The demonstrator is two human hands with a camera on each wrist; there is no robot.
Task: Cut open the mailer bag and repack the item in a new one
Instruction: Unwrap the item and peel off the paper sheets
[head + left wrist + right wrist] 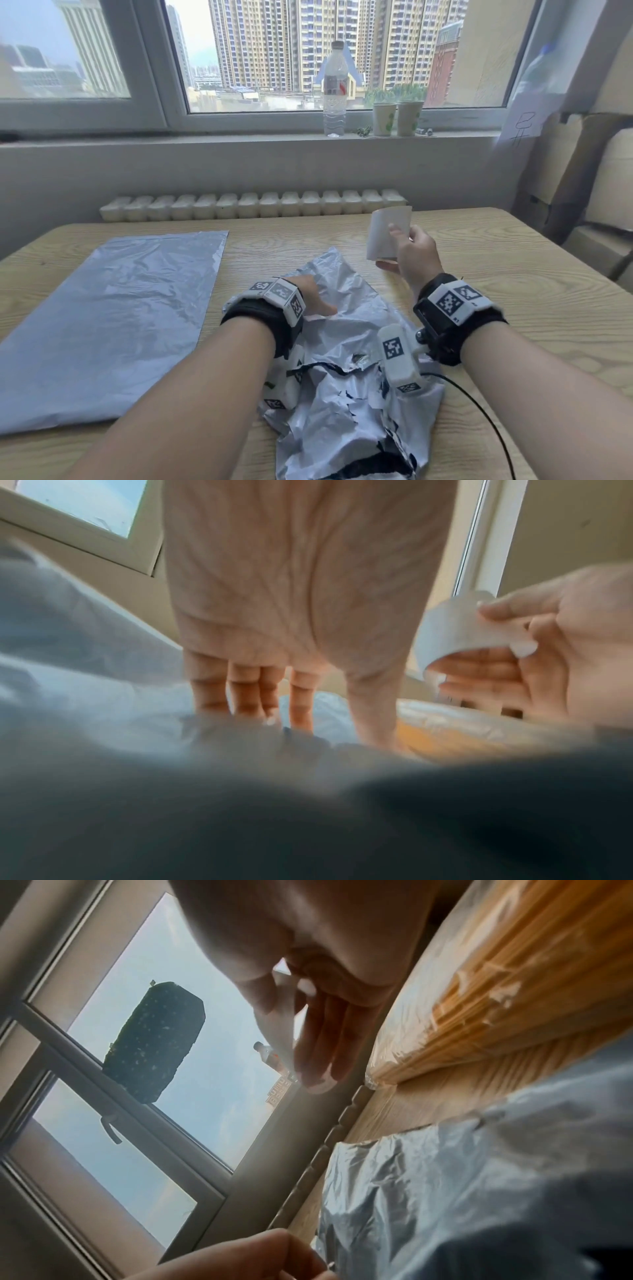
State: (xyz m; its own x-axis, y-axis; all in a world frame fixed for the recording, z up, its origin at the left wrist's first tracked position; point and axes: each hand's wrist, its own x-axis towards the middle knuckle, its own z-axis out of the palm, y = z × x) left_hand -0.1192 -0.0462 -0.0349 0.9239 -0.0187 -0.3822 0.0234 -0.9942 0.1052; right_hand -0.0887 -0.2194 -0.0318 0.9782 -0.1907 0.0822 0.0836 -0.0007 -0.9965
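At the near centre of the table (pixel 513 274), the left hand (pixel 310 296) lies palm-down on the torn mailer bag (pixel 346 342). The left wrist view shows its fingers (pixel 240 688) extended and pressing into the crumpled grey film; they do not curl around it.

The right hand (pixel 416 251) is raised above the table, beyond and to the right of the torn bag, well apart from the left hand. It holds a white paper slip (pixel 387 233), pinched between thumb and fingers. The slip stands roughly upright and curves; in the left wrist view it bends over the fingers as a white band (pixel 455 631).

The torn mailer bag lies crumpled, with ragged tears along its near portion exposing a dark interior. Whether an item is inside cannot be determined. Both wrists carry black straps with white marker blocks, and a black cable runs from the right wrist across the table.

To the left, a flat grey new mailer bag (pixel 113 325) lies on the table, separate from the torn bag.

Beyond the table, a white radiator (pixel 253 205) runs below the window sill. On the sill stand a clear water bottle (pixel 334 89) and, just to its right, two paper cups (pixel 397 118) side by side. Cardboard (pixel 589 171) leans at the far right.
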